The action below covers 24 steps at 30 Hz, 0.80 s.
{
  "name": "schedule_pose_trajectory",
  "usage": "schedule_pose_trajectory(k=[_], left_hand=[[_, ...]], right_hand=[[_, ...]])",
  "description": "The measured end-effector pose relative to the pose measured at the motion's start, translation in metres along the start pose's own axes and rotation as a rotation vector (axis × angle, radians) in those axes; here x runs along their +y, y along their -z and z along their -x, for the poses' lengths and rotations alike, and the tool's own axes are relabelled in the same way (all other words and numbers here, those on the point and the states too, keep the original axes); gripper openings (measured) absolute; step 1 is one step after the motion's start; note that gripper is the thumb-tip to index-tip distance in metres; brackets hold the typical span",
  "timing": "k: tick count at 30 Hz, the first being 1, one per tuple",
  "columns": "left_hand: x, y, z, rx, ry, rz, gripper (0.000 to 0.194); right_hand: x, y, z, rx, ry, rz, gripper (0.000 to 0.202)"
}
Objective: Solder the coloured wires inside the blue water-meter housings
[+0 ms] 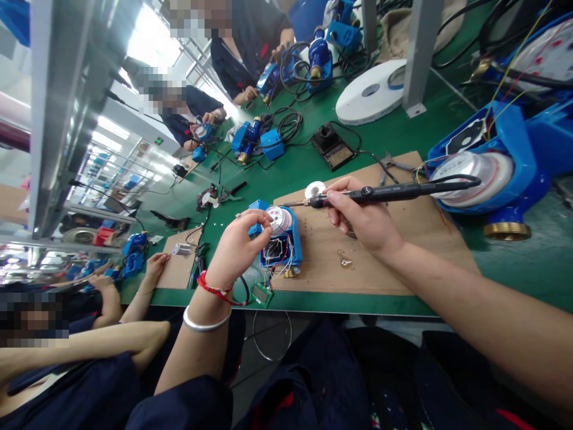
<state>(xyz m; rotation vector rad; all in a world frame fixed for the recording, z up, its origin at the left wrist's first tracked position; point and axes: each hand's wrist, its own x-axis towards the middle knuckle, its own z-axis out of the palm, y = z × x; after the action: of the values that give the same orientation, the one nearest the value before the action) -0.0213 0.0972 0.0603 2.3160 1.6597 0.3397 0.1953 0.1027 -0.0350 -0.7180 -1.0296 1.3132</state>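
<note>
My right hand [364, 220] grips a black soldering iron [391, 192], its tip pointing left to the edge of a white round part with red dots [280, 220]. That part sits in an open blue water meter housing [295, 237] with thin coloured wires. My left hand [239, 245] is closed in a pinch at the left of the white part; what its fingertips hold, if anything, is too small to make out. A small green circuit board [262, 294] hangs by wires at the housing's near side. Behind my right fingers lies a small white roll [314, 190].
Under the housing lies a cardboard sheet [380, 272] with a small loop of thin wire [344, 261]. Pliers [396, 164], a soldering iron stand [332, 146] and a large white reel [353, 104] lie behind. A bigger blue meter [528, 173] stands right. Co-workers sit left and opposite.
</note>
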Motion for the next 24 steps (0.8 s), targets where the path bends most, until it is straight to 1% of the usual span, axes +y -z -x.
schedule_pose_trajectory(k=[5,10,12,16,20,24], left_hand=[[0.001,0.001,-0.004,-0.047,0.084,-0.045,0.011],[0.001,0.003,-0.007,-0.075,0.129,-0.071,0.013],[0.001,0.005,-0.008,-0.092,0.130,-0.094,0.015],[0.001,0.006,-0.010,-0.130,0.129,-0.136,0.018],[0.001,0.005,-0.010,-0.112,0.148,-0.121,0.015],[0.001,0.004,-0.011,-0.112,0.158,-0.104,0.015]], right_hand=[[0.000,0.001,0.000,0.021,0.000,0.004,0.023],[-0.003,0.001,0.001,0.124,-0.035,0.035,0.025],[-0.004,0.000,0.002,0.143,-0.052,0.041,0.025],[-0.005,-0.001,0.002,0.113,-0.072,0.076,0.025],[-0.005,-0.003,0.002,0.055,-0.091,0.061,0.025],[-0.004,-0.005,0.003,0.032,-0.121,0.036,0.024]])
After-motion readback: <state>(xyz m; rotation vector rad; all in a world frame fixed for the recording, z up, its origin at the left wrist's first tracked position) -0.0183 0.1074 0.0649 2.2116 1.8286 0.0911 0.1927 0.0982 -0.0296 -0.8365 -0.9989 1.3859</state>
